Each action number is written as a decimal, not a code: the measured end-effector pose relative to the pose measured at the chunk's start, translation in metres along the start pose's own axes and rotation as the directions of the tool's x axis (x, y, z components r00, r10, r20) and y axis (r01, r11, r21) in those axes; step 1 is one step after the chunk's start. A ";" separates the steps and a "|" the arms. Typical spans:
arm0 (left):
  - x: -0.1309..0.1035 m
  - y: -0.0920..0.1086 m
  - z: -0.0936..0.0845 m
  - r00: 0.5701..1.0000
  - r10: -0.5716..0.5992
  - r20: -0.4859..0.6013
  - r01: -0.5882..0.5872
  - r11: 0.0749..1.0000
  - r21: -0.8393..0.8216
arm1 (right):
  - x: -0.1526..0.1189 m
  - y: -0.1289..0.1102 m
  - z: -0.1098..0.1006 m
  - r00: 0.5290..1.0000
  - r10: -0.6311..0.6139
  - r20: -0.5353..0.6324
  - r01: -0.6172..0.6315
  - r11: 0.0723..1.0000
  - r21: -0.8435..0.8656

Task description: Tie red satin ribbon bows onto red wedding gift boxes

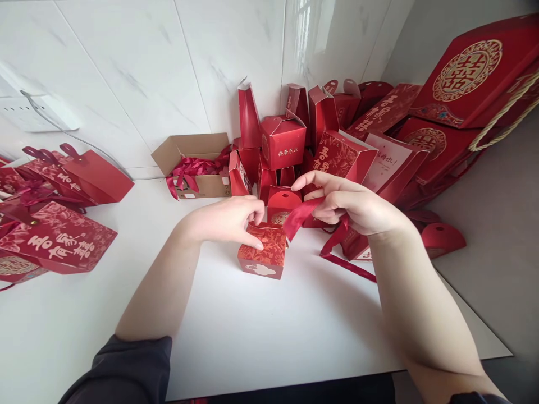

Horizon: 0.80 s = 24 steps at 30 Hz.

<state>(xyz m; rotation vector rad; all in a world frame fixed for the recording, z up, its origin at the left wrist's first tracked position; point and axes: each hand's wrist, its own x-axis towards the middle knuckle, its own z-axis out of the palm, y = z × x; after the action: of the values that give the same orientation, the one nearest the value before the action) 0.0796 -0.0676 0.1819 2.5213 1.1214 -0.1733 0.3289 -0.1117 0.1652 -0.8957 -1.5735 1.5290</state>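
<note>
A small red gift box [263,261] with a gold floral pattern and a pale motif stands on the white table [252,325]. My left hand [236,219] grips its upper left part, thumb on the near face and the fingers curled at the back. Just right of the box, my right hand [345,202] pinches a dark red ribbon [301,216], its index finger stretched out to the left. One ribbon end hangs toward the box; the rest trails below my hand to the right across the table.
Behind the hands are many red gift boxes [283,140] in a heap. An open cardboard box [206,185] of ribbons stands by the wall. Finished-looking red boxes with ribbon handles [63,238] lie at left. Large red bags [467,73] with rope handles are stacked at right.
</note>
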 end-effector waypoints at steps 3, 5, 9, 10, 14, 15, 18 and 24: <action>-0.001 -0.003 -0.001 0.996 -0.013 0.085 0.012 1.000 0.011 | 0.000 0.002 -0.006 0.992 -0.014 0.122 0.016 1.000 -0.017; 0.001 -0.006 0.000 0.991 0.013 0.137 -0.012 1.000 -0.007 | 0.000 0.004 -0.007 0.981 -0.052 0.188 0.055 0.998 -0.008; 0.006 -0.008 0.001 0.973 0.161 0.166 -0.152 0.986 -0.064 | 0.001 0.006 -0.006 0.967 -0.194 0.165 0.188 0.981 0.050; 0.006 -0.007 0.000 0.969 0.186 0.165 -0.177 0.982 -0.066 | 0.001 0.005 -0.005 0.968 -0.209 0.143 0.205 0.978 0.037; 0.001 -0.011 -0.005 0.962 0.215 0.171 -0.213 0.977 -0.028 | 0.001 0.003 -0.004 0.979 -0.178 0.102 0.188 0.978 -0.094; 0.001 -0.014 -0.005 0.960 0.226 0.166 -0.226 0.974 -0.019 | 0.001 0.003 -0.004 0.982 -0.166 0.094 0.176 0.977 -0.119; 0.003 -0.026 -0.005 0.966 0.240 0.098 -0.241 0.970 0.005 | 0.004 0.004 -0.003 0.990 -0.140 0.028 0.142 0.975 -0.169; 0.011 -0.022 0.000 0.952 0.134 -0.274 -0.171 0.978 -0.115 | 0.013 0.013 0.006 0.975 -0.146 -0.171 0.094 0.955 -0.282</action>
<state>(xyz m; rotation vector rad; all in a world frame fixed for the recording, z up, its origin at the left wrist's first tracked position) 0.0705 -0.0469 0.1724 2.5437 0.9862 0.2822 0.3169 -0.1023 0.1531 -1.0435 -1.6890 1.1232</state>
